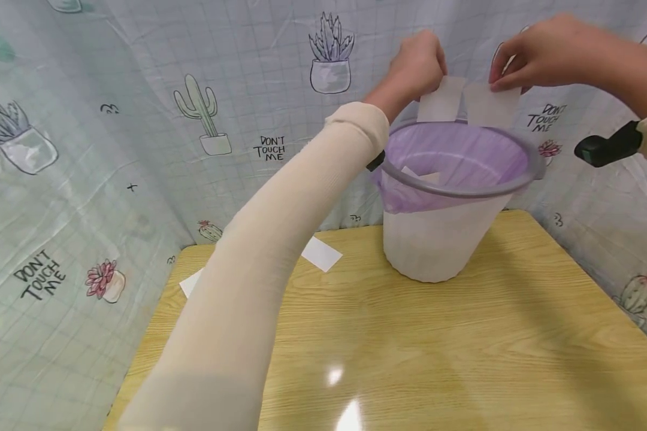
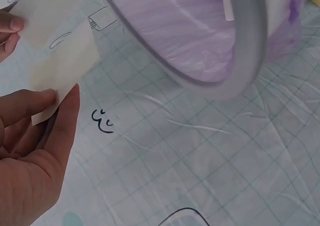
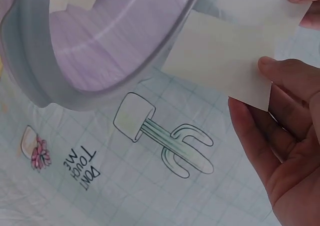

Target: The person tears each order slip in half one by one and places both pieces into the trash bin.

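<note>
Left hand (image 1: 422, 63) pinches paper (image 1: 441, 102), right hand (image 1: 552, 54) another sheet (image 1: 492, 108), near bin (image 1: 434, 239)

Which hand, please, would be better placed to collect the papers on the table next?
Probably the left hand: the papers lie on its side of the bin, though it holds a sheet.

Head camera faces forward and down over the table (image 1: 366, 323); two closer wrist cameras share the bin (image 1: 431, 239), upper right in the left view, upper left in the right.

Black wrist cameras (image 1: 606, 146) sit by cream sleeves (image 1: 266, 242)
</note>
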Available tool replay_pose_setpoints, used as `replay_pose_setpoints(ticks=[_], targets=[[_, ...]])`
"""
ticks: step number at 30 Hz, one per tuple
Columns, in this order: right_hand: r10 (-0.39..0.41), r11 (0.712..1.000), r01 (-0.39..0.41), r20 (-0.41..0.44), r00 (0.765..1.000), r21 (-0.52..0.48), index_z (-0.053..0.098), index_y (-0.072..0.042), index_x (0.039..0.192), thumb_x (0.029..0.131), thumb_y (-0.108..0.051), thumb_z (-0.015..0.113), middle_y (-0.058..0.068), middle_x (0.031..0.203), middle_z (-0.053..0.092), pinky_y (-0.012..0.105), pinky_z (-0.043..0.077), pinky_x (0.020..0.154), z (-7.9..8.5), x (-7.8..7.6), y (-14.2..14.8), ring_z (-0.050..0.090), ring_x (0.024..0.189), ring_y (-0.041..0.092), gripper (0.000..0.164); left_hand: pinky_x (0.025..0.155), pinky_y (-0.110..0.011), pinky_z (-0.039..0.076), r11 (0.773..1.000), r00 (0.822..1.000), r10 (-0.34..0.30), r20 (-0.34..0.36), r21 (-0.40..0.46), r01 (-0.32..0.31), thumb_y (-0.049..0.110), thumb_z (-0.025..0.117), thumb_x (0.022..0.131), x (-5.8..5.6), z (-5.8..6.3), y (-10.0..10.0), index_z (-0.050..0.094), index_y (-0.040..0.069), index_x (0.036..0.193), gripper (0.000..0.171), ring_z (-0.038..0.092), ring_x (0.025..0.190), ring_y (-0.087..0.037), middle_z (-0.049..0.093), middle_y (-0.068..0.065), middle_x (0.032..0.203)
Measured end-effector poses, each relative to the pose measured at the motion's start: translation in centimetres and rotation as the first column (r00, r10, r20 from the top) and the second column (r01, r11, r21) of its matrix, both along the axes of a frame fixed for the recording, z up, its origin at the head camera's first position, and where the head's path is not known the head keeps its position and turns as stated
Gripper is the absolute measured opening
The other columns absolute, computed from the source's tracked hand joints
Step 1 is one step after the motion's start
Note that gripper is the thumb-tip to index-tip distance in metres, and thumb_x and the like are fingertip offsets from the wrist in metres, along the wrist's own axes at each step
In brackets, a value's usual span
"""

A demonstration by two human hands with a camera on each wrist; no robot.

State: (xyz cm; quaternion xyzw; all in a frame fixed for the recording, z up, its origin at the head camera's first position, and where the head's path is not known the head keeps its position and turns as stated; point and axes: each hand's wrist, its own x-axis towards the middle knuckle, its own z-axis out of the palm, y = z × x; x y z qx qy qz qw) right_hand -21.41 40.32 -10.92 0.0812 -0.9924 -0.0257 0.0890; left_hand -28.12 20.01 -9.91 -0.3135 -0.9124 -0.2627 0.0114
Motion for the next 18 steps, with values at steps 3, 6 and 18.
replay_pose_setpoints(ticks=[3,6,18], targets=[[-0.002,1.000,0.002,0.017,1.000,-0.002,0.066,0.004,0.106,0.099,-0.013,0.068,0.031,0.103,0.070,0.028,0.047,0.061,-0.06,-0.09,0.04,0.068,0.077,0.034,0.019,0.053,-0.015,0.052,1.000,1.000,0.022,-0.001,-0.006,-0.022,0.008,0.051,0.099,-0.28,0.20,0.38,0.079,0.018,0.114,0.034,0.061,0.089,-0.007,0.066,0.007,0.129],[0.004,1.000,-0.003,0.027,1.000,-0.007,0.066,0.004,0.106,0.099,-0.014,0.068,0.030,0.103,0.071,0.029,0.047,0.061,-0.08,-0.16,0.13,0.068,0.075,0.033,0.019,0.053,-0.015,0.053,0.999,0.999,0.043,0.006,-0.014,-0.043,0.010,0.052,0.100,-0.54,0.41,0.62,0.079,0.020,0.114,0.032,0.062,0.089,-0.007,0.065,0.008,0.130],[0.011,1.000,-0.009,0.051,0.999,-0.027,0.063,0.008,0.115,0.100,-0.007,0.064,0.034,0.108,0.069,0.047,0.060,0.070,-0.21,0.18,-0.40,0.070,0.081,0.040,0.022,0.054,-0.016,0.050,1.000,0.995,-0.019,0.097,-0.012,0.020,0.002,0.054,0.095,-0.60,-0.19,0.80,0.079,0.016,0.109,0.033,0.059,0.077,-0.009,0.069,0.005,0.117]])
